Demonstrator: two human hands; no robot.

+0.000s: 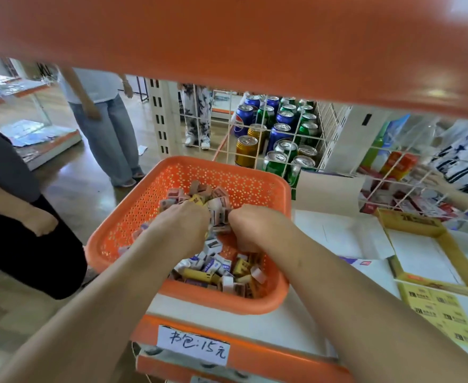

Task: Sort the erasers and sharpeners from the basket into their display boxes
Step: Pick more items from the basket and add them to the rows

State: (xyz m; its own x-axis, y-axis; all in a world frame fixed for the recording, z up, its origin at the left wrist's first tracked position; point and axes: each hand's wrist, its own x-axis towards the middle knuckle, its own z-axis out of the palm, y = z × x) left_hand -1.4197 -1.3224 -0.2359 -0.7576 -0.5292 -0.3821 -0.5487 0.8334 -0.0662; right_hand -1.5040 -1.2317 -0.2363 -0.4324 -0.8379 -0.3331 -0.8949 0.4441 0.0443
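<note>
In orange basket (227, 303), left hand (184, 225) and right hand (252, 228), each grip tight around jumbled erasers (218, 207), axes mixed.

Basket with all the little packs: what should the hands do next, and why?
Probably lift one handful out. The left hand and right hand are dug into the packs in the orange basket with fingers curled round some, and the yellow display box on the right looks empty.

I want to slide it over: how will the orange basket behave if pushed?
The orange basket is perforated plastic, so its wall probably flexes. It likely slides easily on the smooth white shelf. Its left corner seems to overhang the edge, so it might tip.
</note>
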